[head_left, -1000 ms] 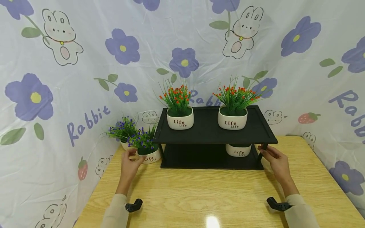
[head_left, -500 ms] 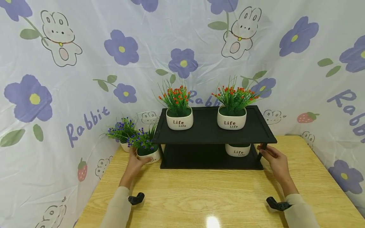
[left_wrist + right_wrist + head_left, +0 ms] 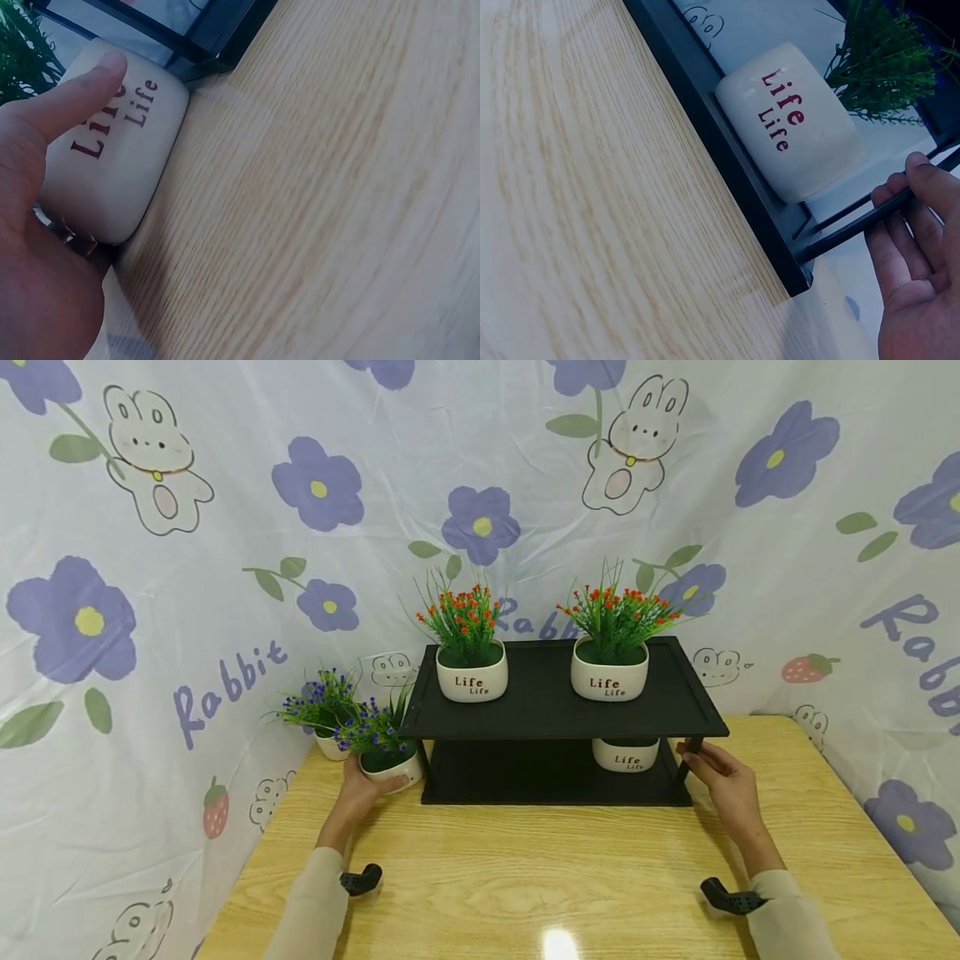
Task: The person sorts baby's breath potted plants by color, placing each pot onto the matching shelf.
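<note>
Low at the shelf's left end, my left hand grips a white "Life" pot of artificial plants with small blue-purple flowers. Its thumb lies across the front lettering in the left wrist view, while the fingers go behind the pot, partly hidden. The pot's base is right at the wooden table. At the other end, my right hand holds the front right post of a black two-tier shelf, thumb on one side and fingers on the other.
Two white pots with red-orange flowers, one left and one right, stand on the top tier. Another white pot sits on the lower tier's right. Behind my left hand is a second blue-flowered pot, near the patterned cloth.
My left hand has moved slightly right and closed further around the blue-flowered pot, its thumb now across the front lettering. My right hand stays on the post.
</note>
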Demonstrator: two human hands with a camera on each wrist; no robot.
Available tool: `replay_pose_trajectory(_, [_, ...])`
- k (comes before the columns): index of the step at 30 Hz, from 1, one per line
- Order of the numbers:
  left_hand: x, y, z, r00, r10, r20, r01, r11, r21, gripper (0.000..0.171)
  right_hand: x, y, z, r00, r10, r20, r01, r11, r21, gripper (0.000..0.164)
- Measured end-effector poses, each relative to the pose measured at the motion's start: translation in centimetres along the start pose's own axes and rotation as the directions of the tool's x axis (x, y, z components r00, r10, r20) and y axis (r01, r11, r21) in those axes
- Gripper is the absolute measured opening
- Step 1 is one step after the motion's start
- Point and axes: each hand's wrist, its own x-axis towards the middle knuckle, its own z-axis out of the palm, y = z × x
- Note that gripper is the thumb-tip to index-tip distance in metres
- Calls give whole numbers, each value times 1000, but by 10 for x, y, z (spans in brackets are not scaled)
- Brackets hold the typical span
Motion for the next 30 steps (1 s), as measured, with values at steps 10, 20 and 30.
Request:
replay_pose_trajectory(10, [1, -3, 1, 997, -76, 21, 76, 997, 13, 143, -2, 0, -2, 1000, 3, 14, -3, 1000, -17, 52])
replay_pose_trajectory(20, [-2, 0, 2, 992, -116, 42, 116, 993, -7, 145, -1, -1, -3, 1000, 2, 25, -2, 1000, -14, 53])
replay_pose_trajectory(30, [-4, -1, 3, 992, -125, 18, 125, 992, 4, 144, -1, -1, -2, 1000, -8, 16, 8, 1000, -24, 51])
